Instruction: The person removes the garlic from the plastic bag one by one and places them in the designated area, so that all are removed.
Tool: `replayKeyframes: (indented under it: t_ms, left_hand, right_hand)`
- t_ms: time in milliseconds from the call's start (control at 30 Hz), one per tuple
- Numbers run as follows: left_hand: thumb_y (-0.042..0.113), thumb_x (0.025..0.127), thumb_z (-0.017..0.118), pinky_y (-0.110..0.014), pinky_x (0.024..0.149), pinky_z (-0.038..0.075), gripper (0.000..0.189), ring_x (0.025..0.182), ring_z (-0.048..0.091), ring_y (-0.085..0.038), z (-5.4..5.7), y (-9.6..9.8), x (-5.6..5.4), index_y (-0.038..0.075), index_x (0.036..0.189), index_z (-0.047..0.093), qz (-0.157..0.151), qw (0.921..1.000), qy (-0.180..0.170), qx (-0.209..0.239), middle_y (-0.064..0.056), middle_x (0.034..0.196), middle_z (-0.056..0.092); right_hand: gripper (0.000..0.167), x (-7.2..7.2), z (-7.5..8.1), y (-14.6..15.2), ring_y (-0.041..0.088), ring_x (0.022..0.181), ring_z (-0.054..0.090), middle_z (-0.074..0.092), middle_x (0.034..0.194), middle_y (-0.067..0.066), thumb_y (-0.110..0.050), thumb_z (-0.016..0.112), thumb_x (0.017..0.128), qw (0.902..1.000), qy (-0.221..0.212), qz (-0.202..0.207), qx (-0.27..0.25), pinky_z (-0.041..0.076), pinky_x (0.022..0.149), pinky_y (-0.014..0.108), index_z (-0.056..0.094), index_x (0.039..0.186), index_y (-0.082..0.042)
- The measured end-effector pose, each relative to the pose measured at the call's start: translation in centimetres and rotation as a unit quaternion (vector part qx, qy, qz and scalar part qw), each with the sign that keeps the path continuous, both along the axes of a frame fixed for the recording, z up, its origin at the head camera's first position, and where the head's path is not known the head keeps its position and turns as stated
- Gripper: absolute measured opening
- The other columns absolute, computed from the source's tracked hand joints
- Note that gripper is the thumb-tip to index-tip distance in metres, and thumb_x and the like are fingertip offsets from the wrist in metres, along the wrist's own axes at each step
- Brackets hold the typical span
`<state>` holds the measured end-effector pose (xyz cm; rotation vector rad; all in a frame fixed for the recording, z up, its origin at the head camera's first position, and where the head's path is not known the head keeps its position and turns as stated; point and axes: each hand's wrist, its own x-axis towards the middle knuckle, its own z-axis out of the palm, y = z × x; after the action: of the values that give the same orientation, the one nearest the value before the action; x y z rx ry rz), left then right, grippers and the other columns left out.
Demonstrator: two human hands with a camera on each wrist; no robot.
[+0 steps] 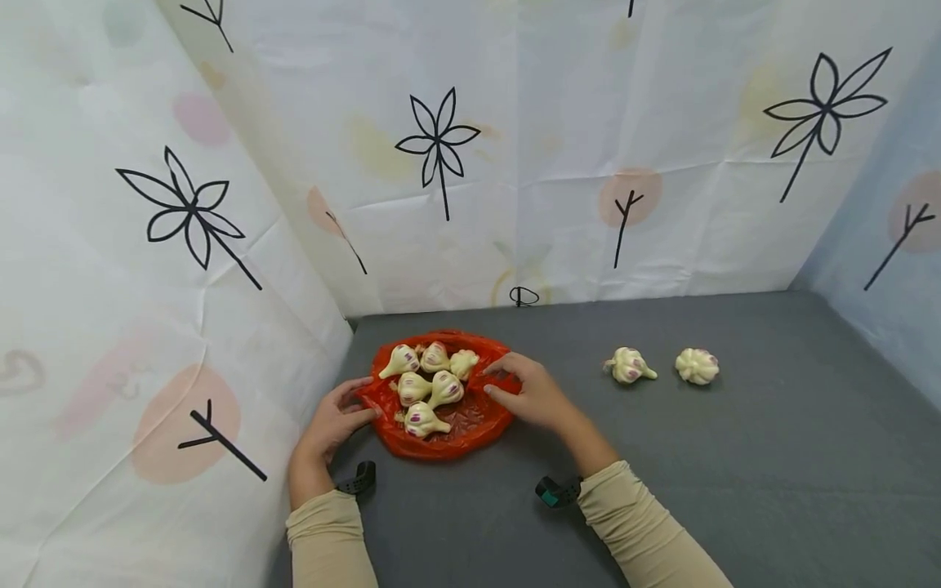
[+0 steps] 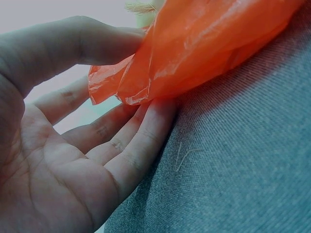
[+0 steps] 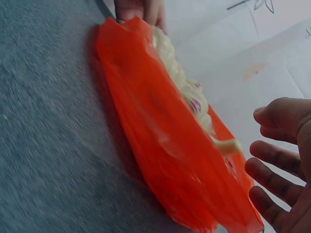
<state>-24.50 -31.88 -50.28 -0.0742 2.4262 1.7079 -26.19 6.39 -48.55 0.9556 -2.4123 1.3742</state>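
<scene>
A red plastic bag point(image 1: 459, 445) lies spread on the grey surface with its mouth facing up, and several garlic bulbs point(image 1: 446, 389) sit inside it. My left hand point(image 1: 329, 426) pinches the bag's left edge; in the left wrist view the thumb point(image 2: 104, 43) lies above the red plastic point(image 2: 209, 53) and the fingers lie beneath. At the bag's right edge is my right hand point(image 1: 535, 398). In the right wrist view its fingers point(image 3: 274, 158) are spread, loosely bent and apart from the bag point(image 3: 155, 131), holding nothing.
To the right, two loose garlic bulbs, one with a stem point(image 1: 628, 365) and a rounder one point(image 1: 697, 366), lie on the grey cloth point(image 1: 735, 474). White printed fabric point(image 1: 544, 220) hangs behind and along both sides.
</scene>
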Motion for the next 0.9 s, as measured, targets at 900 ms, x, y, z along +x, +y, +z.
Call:
replayKeyframes:
  t_ms: [900]
  left_hand:
    - [0.013,0.096,0.079,-0.021,0.092,0.054,0.069,0.134,0.060,-0.037,0.0,-0.1,0.0,0.009,0.158,0.048,-0.007,0.9999,0.007,0.004,-0.023,0.166,0.041]
  right_hand:
    - [0.023,2.2,-0.3,-8.2,0.027,0.105,0.066,0.068,0.117,0.008,-0.023,0.074,0.101,0.9931,-0.020,0.075,0.089,0.056,0.093,0.037,0.073,0.122,-0.012]
